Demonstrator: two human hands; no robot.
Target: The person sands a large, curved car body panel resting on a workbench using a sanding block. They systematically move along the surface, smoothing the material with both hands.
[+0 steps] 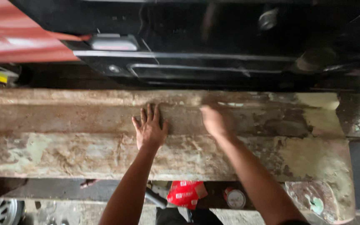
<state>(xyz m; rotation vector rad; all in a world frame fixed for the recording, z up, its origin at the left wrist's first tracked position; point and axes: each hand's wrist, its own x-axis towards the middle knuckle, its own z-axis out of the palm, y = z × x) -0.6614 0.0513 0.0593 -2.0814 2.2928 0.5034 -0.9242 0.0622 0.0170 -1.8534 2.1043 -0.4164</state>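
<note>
A long, worn panel [63,141] with patchy beige, grey and pale green filler lies across the view in front of me. My left hand [150,128] rests flat on its middle, fingers spread, holding nothing. My right hand [213,121] is just to the right of it, pressed on the same surface and blurred by motion. Whether it holds something small against the panel cannot be made out.
A dark glossy vehicle body [213,46] with chrome trim strips stands behind the panel. A red surface [17,37] is at the top left. Below the panel lie a red packet [185,193], a round tin [235,198] and a wheel [1,211].
</note>
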